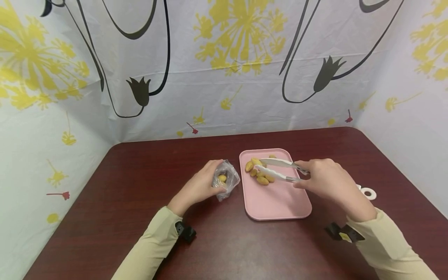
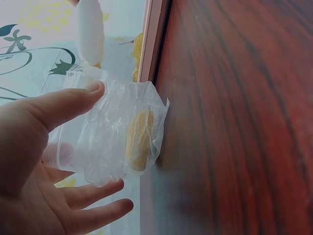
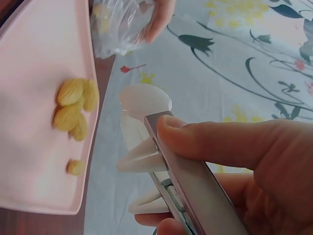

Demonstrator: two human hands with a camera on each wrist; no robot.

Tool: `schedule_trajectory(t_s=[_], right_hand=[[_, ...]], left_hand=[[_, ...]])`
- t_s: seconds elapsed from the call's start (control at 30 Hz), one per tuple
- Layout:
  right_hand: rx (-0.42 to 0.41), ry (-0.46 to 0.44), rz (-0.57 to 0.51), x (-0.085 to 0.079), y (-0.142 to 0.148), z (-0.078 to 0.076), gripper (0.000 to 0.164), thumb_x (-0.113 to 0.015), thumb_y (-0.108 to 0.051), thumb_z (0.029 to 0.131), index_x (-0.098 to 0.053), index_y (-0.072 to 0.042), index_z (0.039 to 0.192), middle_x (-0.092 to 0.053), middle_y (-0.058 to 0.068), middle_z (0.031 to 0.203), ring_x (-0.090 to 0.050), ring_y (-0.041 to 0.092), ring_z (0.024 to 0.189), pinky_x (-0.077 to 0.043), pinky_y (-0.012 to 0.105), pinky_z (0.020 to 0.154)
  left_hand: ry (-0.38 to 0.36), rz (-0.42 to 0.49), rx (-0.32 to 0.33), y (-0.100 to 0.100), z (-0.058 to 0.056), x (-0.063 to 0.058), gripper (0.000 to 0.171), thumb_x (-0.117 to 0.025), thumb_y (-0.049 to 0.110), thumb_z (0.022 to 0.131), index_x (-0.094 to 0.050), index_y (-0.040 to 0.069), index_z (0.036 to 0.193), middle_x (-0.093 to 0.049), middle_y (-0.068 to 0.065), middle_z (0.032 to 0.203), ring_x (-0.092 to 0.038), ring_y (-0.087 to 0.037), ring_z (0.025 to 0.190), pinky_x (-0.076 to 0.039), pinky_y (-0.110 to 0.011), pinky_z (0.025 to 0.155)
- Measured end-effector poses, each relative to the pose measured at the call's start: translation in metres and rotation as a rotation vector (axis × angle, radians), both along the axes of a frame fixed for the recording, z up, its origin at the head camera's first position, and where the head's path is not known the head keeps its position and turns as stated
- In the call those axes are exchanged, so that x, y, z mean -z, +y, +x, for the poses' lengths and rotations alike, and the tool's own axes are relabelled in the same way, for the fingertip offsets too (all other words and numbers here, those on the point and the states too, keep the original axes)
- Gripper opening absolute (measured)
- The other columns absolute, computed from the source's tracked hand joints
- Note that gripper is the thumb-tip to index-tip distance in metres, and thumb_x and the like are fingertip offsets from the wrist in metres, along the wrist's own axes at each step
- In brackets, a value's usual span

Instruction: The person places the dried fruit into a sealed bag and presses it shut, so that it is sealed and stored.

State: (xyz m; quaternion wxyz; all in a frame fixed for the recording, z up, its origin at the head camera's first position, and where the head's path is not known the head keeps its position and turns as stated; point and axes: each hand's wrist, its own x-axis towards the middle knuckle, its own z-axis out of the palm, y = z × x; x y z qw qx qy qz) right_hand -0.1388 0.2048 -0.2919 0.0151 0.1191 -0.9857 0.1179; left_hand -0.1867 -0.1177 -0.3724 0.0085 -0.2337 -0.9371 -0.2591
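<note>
My left hand point(image 1: 201, 182) holds a clear plastic zip bag point(image 2: 105, 142) upright by its sides, its mouth open, left of a pink tray point(image 1: 280, 206). Inside the bag lie yellow oval pieces point(image 2: 140, 139) that look like peeled chestnuts. More of these yellow pieces point(image 3: 68, 117) sit heaped at the tray's far left. My right hand point(image 1: 327, 179) grips metal-handled tongs point(image 1: 276, 174) with white tips, thumb on one arm and fingers under the other. The tips are spread apart, and in the head view they overlap the heap; no piece shows between them.
A white ring-shaped object point(image 1: 373, 194) lies right of the tray, partly behind my right wrist. The dark red wooden table point(image 1: 224, 249) has rounded far corners. Flower-printed sheeting point(image 1: 224, 105) hangs close behind and at both sides.
</note>
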Motion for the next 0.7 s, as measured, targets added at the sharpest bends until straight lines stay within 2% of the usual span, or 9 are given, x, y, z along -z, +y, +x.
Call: schedule_trajectory(t_s=[0.2, 0.47, 0.7], right_hand=[[-0.025, -0.002, -0.008, -0.006, -0.014, 0.001, 0.057, -0.077, -0.031, 0.071, -0.065, -0.012, 0.124, -0.059, -0.004, 0.069, -0.053, 0.019, 0.066, -0.042, 0.037, 0.057], [-0.073, 0.028, -0.014, -0.009, -0.029, -0.002, 0.056, -0.08, -0.03, 0.07, -0.067, -0.013, 0.121, -0.072, 0.008, 0.092, -0.064, 0.026, 0.076, -0.049, 0.046, 0.065], [-0.109, 0.044, -0.01, -0.007, -0.041, -0.006, 0.058, -0.081, -0.032, 0.071, -0.066, -0.014, 0.124, -0.072, 0.01, 0.099, -0.063, 0.026, 0.074, -0.048, 0.045, 0.063]], left_hand=[[-0.008, 0.014, 0.003, 0.001, 0.0, -0.001, 0.085, -0.082, 0.025, 0.075, -0.036, 0.009, 0.144, -0.045, -0.009, 0.14, -0.053, -0.023, 0.117, -0.046, -0.041, 0.098], [-0.025, 0.01, -0.006, 0.002, -0.004, -0.001, 0.086, -0.082, 0.027, 0.075, -0.035, 0.01, 0.145, -0.044, -0.009, 0.141, -0.053, -0.024, 0.118, -0.047, -0.042, 0.098], [-0.029, 0.004, -0.008, 0.003, -0.007, 0.0, 0.084, -0.081, 0.027, 0.076, -0.036, 0.009, 0.145, -0.043, -0.009, 0.142, -0.053, -0.023, 0.119, -0.046, -0.042, 0.098]])
